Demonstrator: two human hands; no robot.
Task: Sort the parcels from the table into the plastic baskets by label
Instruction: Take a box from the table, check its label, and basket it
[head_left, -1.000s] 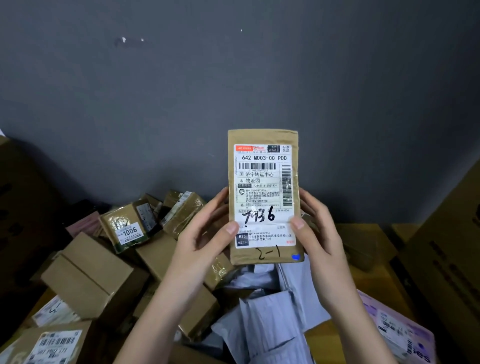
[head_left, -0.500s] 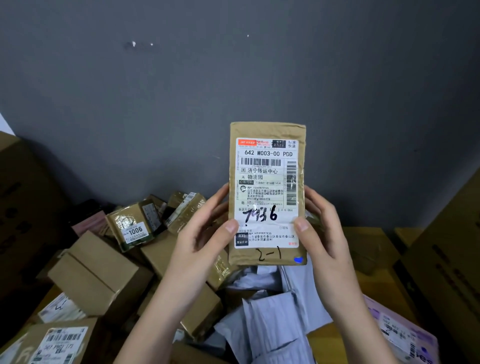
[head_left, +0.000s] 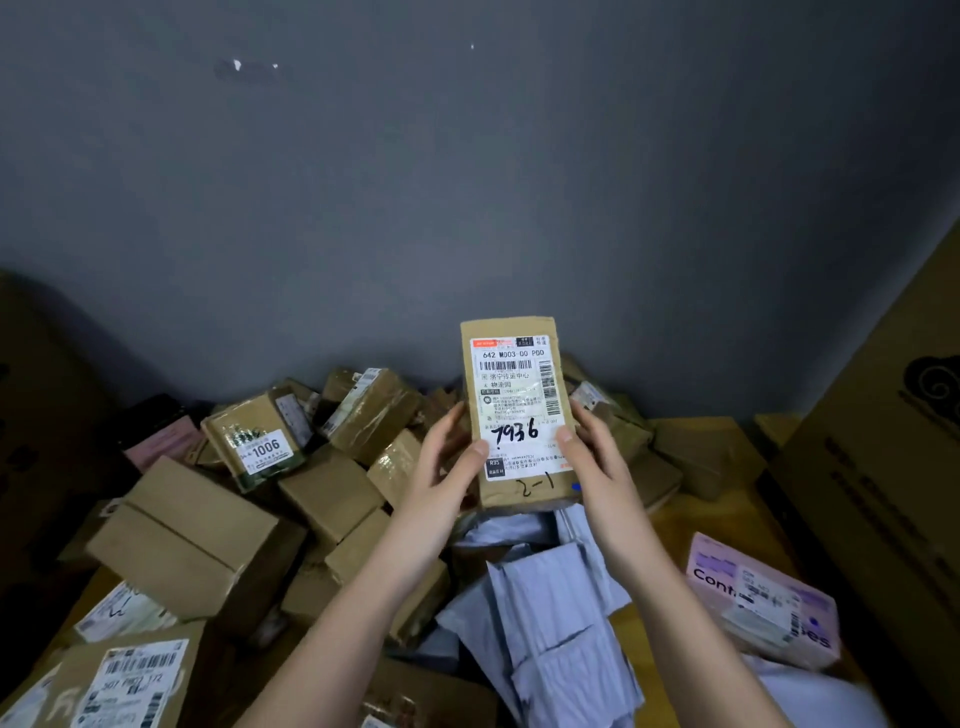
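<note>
I hold a flat brown cardboard parcel (head_left: 514, 410) upright above the pile, its white label facing me with "7936" handwritten on it and "2-1" below. My left hand (head_left: 447, 467) grips its lower left edge, thumb on the label. My right hand (head_left: 592, 457) grips its lower right edge, thumb on the label too. Under it, a heap of brown boxes (head_left: 197, 540) and grey mailer bags (head_left: 550, 587) covers the wooden table (head_left: 722, 514). No plastic basket is in view.
A taped box marked "1006" (head_left: 260, 441) lies at the left of the heap. A pink parcel (head_left: 763, 597) sits at the right. A big cardboard carton (head_left: 893, 467) stands at the far right. A grey wall (head_left: 467, 182) backs the table.
The parcel and both hands sit lower in view than before, closer to the pile; more of the wall and heap shows. The grip on the parcel is unchanged.
</note>
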